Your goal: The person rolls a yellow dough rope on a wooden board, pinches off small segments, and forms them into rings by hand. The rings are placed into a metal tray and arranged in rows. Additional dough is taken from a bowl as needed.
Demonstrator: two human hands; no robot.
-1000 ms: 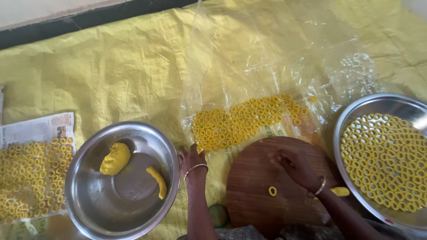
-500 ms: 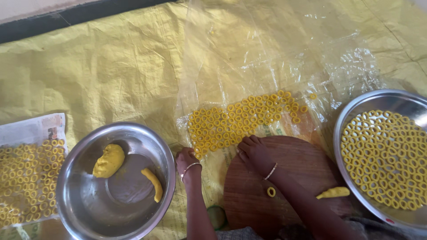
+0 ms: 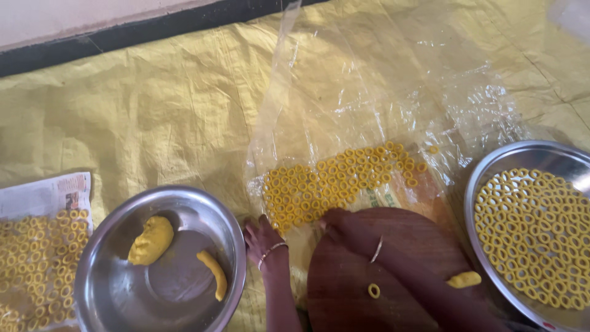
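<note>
My left hand rests flat on the yellow sheet, fingers apart, between a steel bowl and a clear plastic sheet. My right hand reaches over the top edge of a round wooden board, its fingertips at the near edge of several rows of yellow dough rings laid on the plastic. Whether those fingers hold a ring is hidden. One loose ring and a short dough piece lie on the board, the piece beside my right forearm.
The steel bowl holds a dough lump and a dough roll. At the right, a steel plate is packed with rings. At the left, a newspaper carries more rings. A black strip borders the far edge.
My right hand has moved from the middle of the board up and left to the rings on the plastic. My left hand has stayed beside the bowl.
</note>
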